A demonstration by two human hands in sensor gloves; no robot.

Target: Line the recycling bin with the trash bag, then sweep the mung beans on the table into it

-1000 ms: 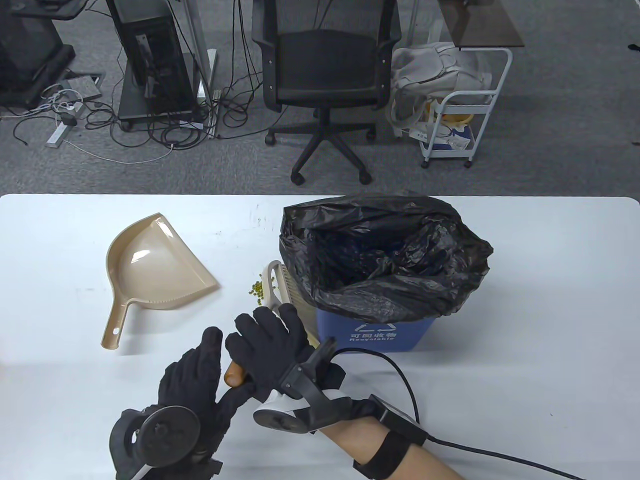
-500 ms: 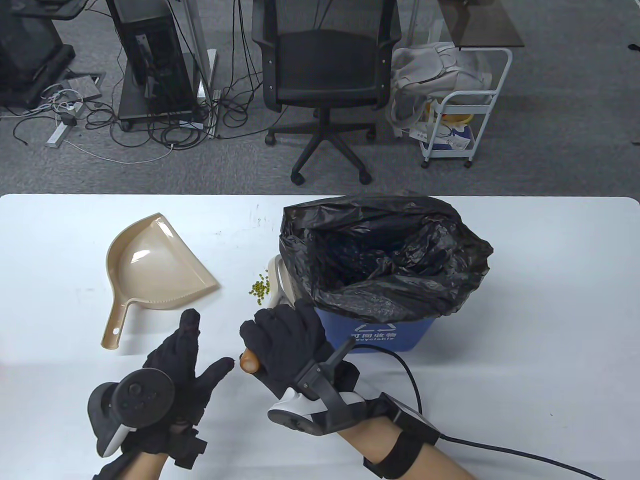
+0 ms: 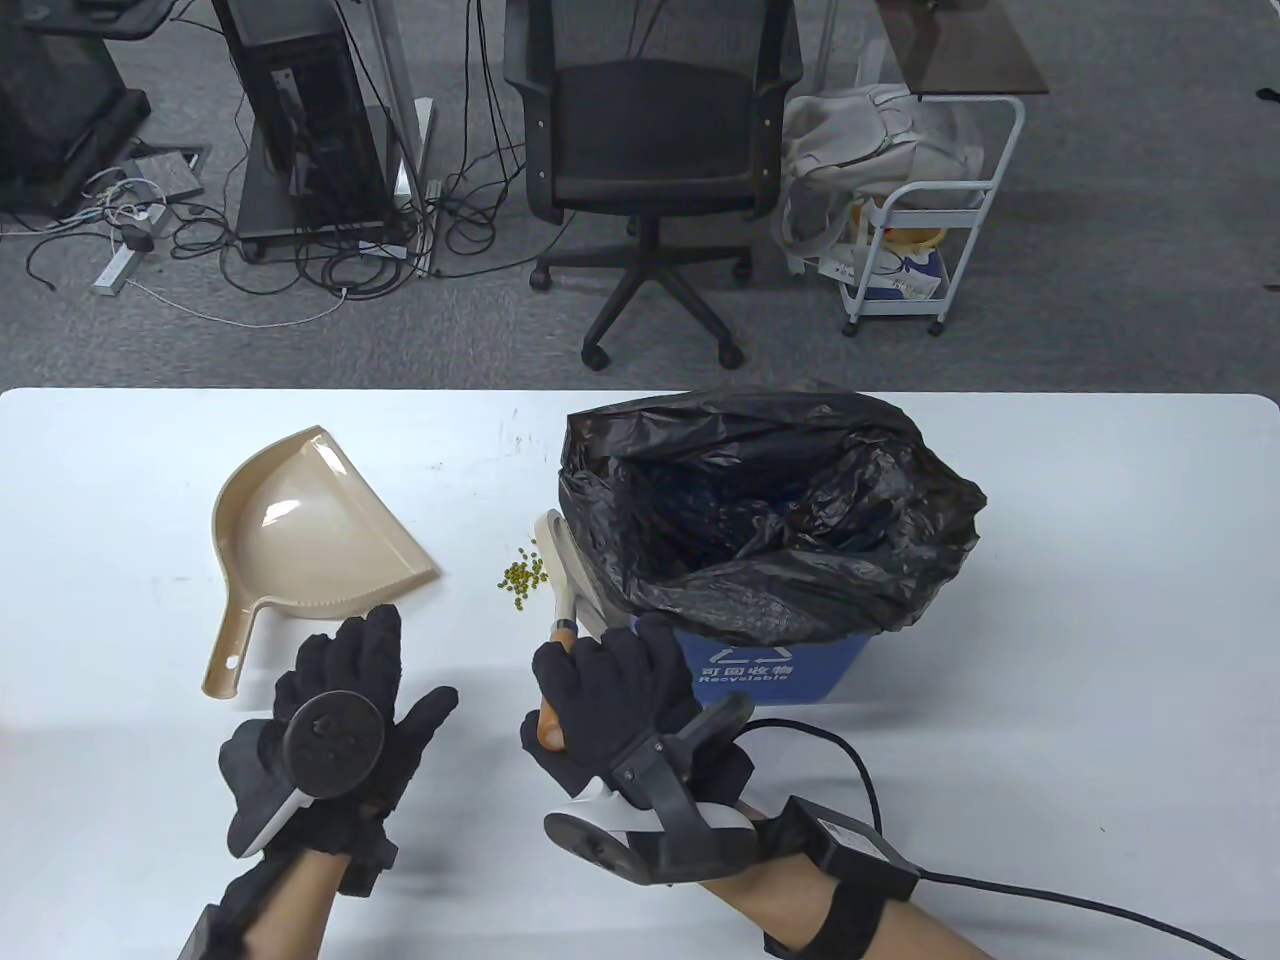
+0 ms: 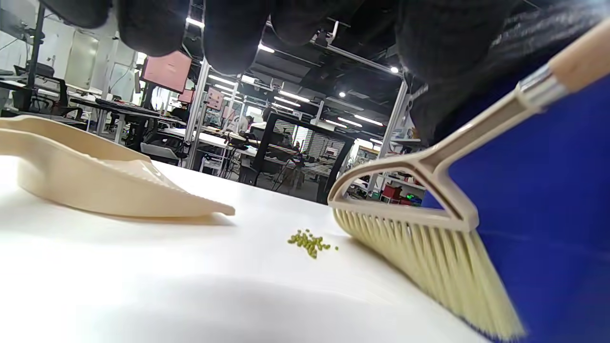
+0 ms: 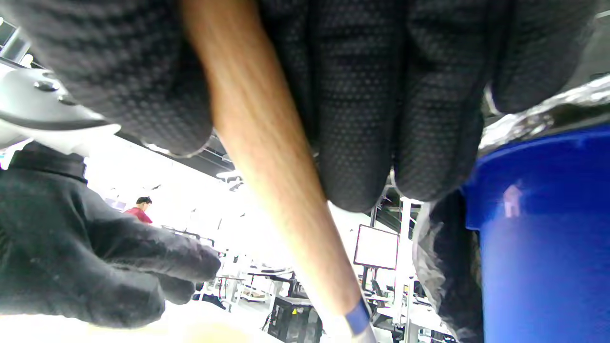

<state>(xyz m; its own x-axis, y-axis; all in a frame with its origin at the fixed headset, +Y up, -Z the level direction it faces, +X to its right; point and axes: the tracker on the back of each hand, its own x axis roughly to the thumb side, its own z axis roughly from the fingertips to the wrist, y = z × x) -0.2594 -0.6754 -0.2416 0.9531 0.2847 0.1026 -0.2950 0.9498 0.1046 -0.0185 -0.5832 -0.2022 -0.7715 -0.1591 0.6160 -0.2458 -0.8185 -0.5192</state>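
A blue recycling bin point(image 3: 770, 672) stands on the white table point(image 3: 1050, 620), lined with a black trash bag point(image 3: 770, 500). A small heap of green mung beans point(image 3: 522, 577) lies just left of the bin, also in the left wrist view point(image 4: 310, 242). My right hand point(image 3: 610, 690) grips the wooden handle point(image 5: 267, 157) of a beige hand brush point(image 3: 562, 570), whose bristles point(image 4: 429, 267) rest on the table beside the beans and against the bin. My left hand point(image 3: 355, 690) hovers with fingers spread, empty, just below the beige dustpan point(image 3: 300, 530).
The dustpan's handle point(image 3: 232, 650) points toward the near left. Beyond the table's far edge stand a black office chair point(image 3: 650, 150), a white cart point(image 3: 930, 230) and cables on the floor. A cable point(image 3: 1000, 885) trails from my right wrist.
My left hand let go of the brush handle, moved left and turned palm down near the dustpan. My right hand slid forward along the handle, tipping the brush more upright.
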